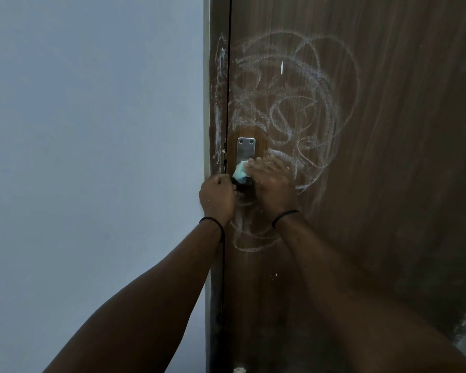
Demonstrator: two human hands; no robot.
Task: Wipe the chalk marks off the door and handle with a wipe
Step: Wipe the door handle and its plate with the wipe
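I see bare forearms with no sleeves; a thin black band (213,222) circles my left wrist, another black band (285,217) my right.

Brown wooden door (388,157), scribbled over with chalk

White chalk marks (293,103) loop across the door near its left edge, above and around the metal handle plate (246,152); more chalk streaks run down the door frame (219,103) beside that edge.
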